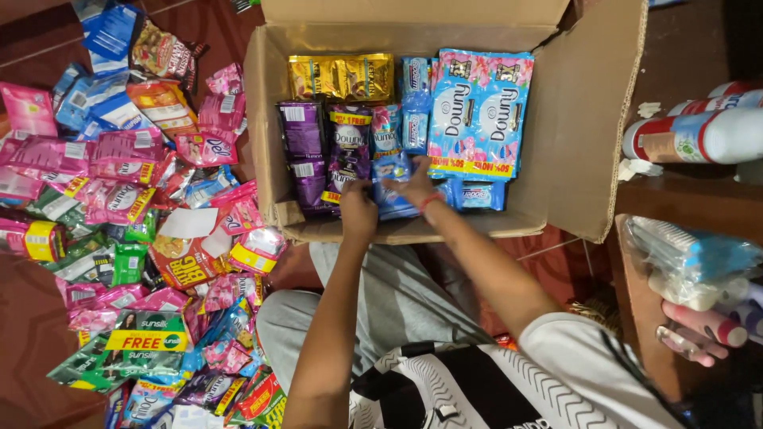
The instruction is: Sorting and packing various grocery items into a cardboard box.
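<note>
While you sit on the dark red tiled floor with your grey-trousered knees drawn up close, both your bare forearms stretch forward over the near wall of the open brown cardboard box. Your left hand is curled into a loose fist just inside that near wall, its knuckles towards you; whether it grips a packet underneath you cannot tell from this angle. Your right hand, with a red band at the wrist, has its fingers closed around a light blue plastic sachet, which stands on edge in the middle of the box, apparently so that it sits in line with its neighbours.

Beside that sachet, to your left, upright purple sachets fill the box's left part, packed face to face, which keeps them from tipping. Further in, gold foil sachets lie along the far wall, and a large blue and pink flowered sachet strip lies flat to your right, covering that side.

Outside the box, to your left, a loose heap of pink, green and orange sachets spreads over the floor within arm's reach. To your right, white and red plastic bottles lie on their sides, well apart from the box.
</note>
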